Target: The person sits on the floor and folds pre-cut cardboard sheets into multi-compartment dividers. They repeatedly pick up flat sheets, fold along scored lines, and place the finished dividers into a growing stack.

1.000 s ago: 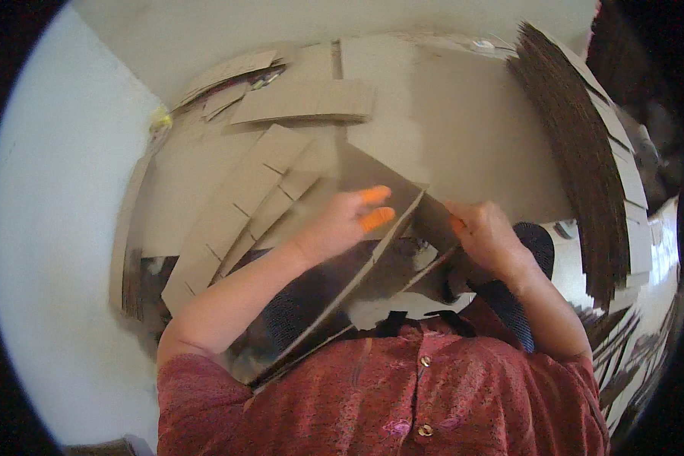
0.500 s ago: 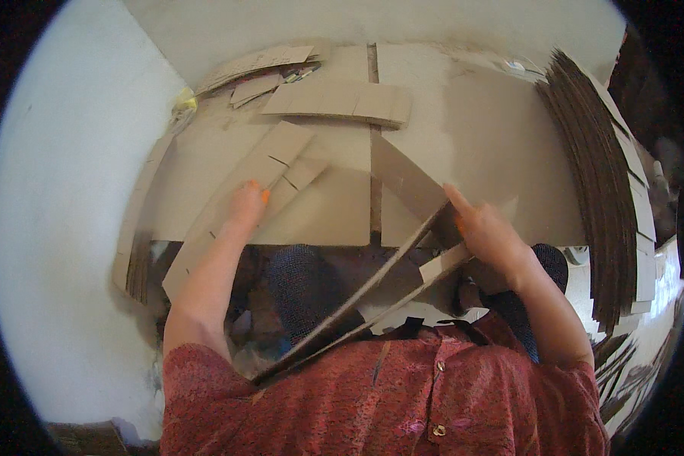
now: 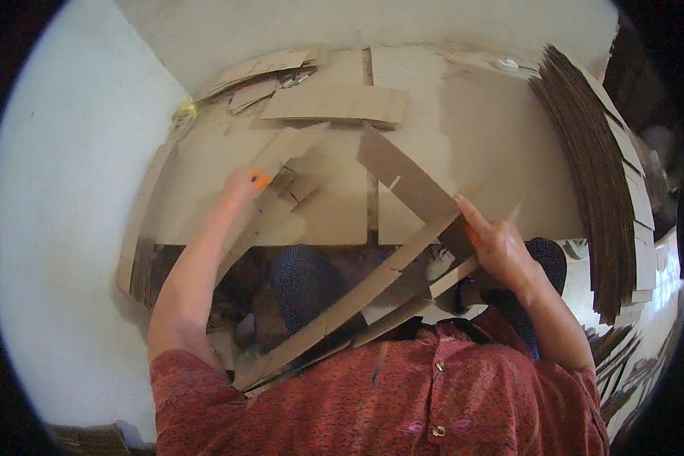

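Here, left hand (image 3: 245, 185) stretches forward gripping a slotted strip (image 3: 277, 171); right hand (image 3: 498, 247) clasps a cardboard divider (image 3: 406, 182).

Cardboard workshop, stacked cardboard sheets (image 3: 593, 175), bare wall (image 3: 61, 190)

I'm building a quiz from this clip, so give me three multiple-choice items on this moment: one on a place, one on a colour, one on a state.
1. Where does the tall stack of flat cardboard sheets stand?
A. at the person's right
B. at the person's left
C. on the person's lap

2. What colour are the nails of the left hand?
A. blue
B. orange
C. green

3. How does the right hand deal with the slotted cardboard strip?
A. it hovers well clear of it
B. it lies flat under it
C. it grips it, with the strip tilted off the table

Answers:
1. A, since the stack's ribbed edges fill the right side of the view.
2. B, as an orange nail shows on the fingertip over the cardboard strips.
3. C, as the fingers close on the strip's lower end while it slants upward.
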`<state>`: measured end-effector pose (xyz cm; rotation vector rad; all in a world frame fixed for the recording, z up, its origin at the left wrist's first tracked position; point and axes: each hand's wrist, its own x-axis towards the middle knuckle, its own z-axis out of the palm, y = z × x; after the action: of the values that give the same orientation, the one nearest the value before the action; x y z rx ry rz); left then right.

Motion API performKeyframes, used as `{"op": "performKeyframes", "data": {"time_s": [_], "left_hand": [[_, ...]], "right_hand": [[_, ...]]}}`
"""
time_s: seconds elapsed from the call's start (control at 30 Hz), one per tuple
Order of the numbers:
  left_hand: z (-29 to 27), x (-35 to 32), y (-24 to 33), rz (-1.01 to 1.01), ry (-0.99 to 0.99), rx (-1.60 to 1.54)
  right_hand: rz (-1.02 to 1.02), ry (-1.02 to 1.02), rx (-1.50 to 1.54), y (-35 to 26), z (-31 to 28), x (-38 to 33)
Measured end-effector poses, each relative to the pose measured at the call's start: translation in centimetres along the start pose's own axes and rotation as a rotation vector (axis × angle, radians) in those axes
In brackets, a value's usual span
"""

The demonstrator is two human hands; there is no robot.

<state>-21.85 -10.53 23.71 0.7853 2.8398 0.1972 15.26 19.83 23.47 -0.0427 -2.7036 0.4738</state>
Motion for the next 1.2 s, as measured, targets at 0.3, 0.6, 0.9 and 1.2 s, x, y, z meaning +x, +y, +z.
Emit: {"op": "performKeyframes", "data": {"time_s": [0.3, 0.6, 0.9, 1.2], "left_hand": [[1.0, -6.6, 15.7, 0.288, -0.166, -0.473], [4.1, -5.3, 17.3, 0.46, -0.112, -0.493], [2.7, -5.8, 19.5, 0.484, -0.255, -0.802], [2.1, 0.0, 19.3, 0.3, -0.291, -0.734]], "right_hand": [[-0.026, 0.072, 0.029, -0.7, -1.6, 0.9], [0.126, -0.008, 0.099, 0.3, -2.4, -0.2], [0.201, -0.096, 0.075, 1.4, -3.5, 0.6], [0.307, -0.093, -0.095, 7.1, -3.8, 2.7]]}}
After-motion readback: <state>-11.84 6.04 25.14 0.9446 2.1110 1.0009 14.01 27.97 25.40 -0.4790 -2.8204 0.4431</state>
